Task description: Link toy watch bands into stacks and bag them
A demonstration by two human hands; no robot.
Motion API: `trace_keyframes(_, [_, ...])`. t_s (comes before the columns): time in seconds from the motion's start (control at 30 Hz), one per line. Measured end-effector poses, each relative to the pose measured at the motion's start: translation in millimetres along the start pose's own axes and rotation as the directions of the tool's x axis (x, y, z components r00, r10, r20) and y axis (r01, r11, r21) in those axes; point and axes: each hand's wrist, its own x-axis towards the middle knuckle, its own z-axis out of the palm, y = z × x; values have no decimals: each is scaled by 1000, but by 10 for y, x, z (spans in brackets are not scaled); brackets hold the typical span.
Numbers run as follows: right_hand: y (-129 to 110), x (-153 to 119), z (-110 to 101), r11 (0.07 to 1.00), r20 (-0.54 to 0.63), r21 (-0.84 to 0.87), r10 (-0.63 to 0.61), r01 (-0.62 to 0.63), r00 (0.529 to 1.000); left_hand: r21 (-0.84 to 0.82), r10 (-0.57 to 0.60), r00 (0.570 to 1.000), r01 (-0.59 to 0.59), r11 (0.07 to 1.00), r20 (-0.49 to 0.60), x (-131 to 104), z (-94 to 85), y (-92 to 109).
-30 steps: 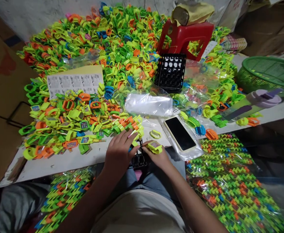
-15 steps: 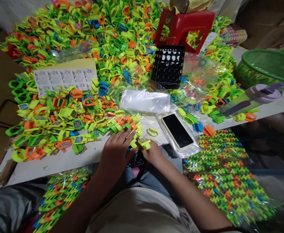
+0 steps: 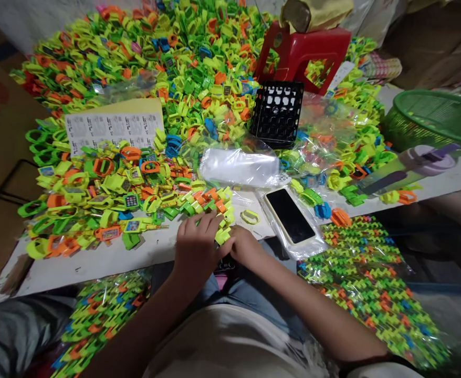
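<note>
My left hand [image 3: 197,244] lies over the near end of a row of interlocked yellow, green and orange toy watches [image 3: 210,202] at the table's front edge, its fingers curled round them. Close against it on the right, my right hand [image 3: 244,245] is closed, its fingertips at a yellow watch [image 3: 222,235] at the end of the row. The two hands nearly touch. A single yellow watch [image 3: 250,217] lies on the table just beyond my right hand. Right of that, a phone [image 3: 289,215] rests on clear plastic bags.
Heaped watches [image 3: 191,58] cover the table's back and left. A sticker sheet [image 3: 114,128], black basket [image 3: 276,113], red stool [image 3: 317,52], green basket [image 3: 435,118] and bottle [image 3: 409,168] stand around. Bagged watch rows [image 3: 372,289] hang below the edge.
The yellow watch that showed in my right hand is now at the row, mostly covered by my fingers. My hands have drawn closer together. The camera view has shifted slightly.
</note>
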Motion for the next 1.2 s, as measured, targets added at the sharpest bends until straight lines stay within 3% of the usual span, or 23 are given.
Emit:
trace_keyframes(0.23, [187, 56, -34, 984, -5, 110, -143, 143, 990, 76, -31, 991, 41, 996, -127, 42, 62, 61])
trace_keyframes(0.4, [174, -9, 11, 975, -82, 221, -8, 26, 997, 22, -37, 996, 39, 999, -83, -1, 38, 41])
trace_keyframes(0.53, [205, -159, 2, 924, -138, 380, 88, -29, 986, -80, -78, 995, 72, 994, -69, -200, -127, -194])
trace_keyframes(0.67, [250, -303, -105, 882, -266, 467, 211, -66, 941, -334, -302, 953, 282, 899, -7, -536, -247, -540])
trace_keyframes(0.8, [51, -329, -256, 948, -473, 315, 125, 35, 872, -513, -456, 890, 397, 761, 13, -874, -37, -703])
trace_keyframes(0.93, [-177, -205, -255, 969, -467, 234, 38, 82, 883, -663, -432, 898, 375, 648, 85, -1015, 246, -622])
trace_keyframes(1.0, [-209, -137, -196, 954, -439, 295, 88, 51, 894, -629, -404, 914, 333, 702, 34, -968, 253, -541])
trace_keyframes(1.07, [-208, -102, -146, 933, -423, 357, 112, 51, 899, -516, -331, 940, 245, 821, -82, -847, 167, -460])
trace_keyframes(1.13, [-213, -100, -128, 926, -432, 367, 86, 87, 898, -366, -198, 966, 127, 922, -165, -669, 47, -391])
trace_keyframes(1.2, [-243, -115, -139, 941, -447, 315, 36, 120, 894, -212, -63, 986, 29, 977, -155, -467, -48, -338])
